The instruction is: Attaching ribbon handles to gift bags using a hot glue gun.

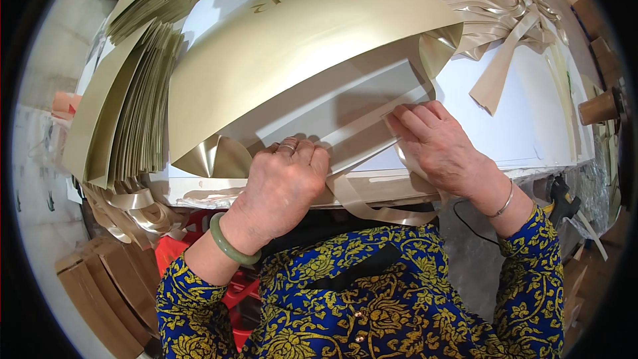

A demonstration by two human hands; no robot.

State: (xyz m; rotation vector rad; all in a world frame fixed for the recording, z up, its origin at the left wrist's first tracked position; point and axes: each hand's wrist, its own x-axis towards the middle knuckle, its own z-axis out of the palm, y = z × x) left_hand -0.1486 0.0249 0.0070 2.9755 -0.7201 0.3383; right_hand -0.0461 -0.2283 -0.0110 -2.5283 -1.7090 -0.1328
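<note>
A large gold paper bag (319,23) lies on the table with its mouth facing me, showing a grey inside. My left hand (286,176) is closed on the near rim, its fingers curled over into the mouth; a ring and a green bangle show on this arm. Farther right, my right hand (435,143) pinches the same rim near its right end. Between the hands a beige satin ribbon (372,211) loops down from the near side over the table edge. How the ribbon joins the bag is hidden by my hands.
Stacks of folded gold bags (126,106) stand at the left. Many beige ribbons (498,16) are heaped at the far right, more ribbons (129,213) hang at the lower left. A black and yellow tool (563,201) is at the right edge. Cardboard boxes (106,292) stand below left.
</note>
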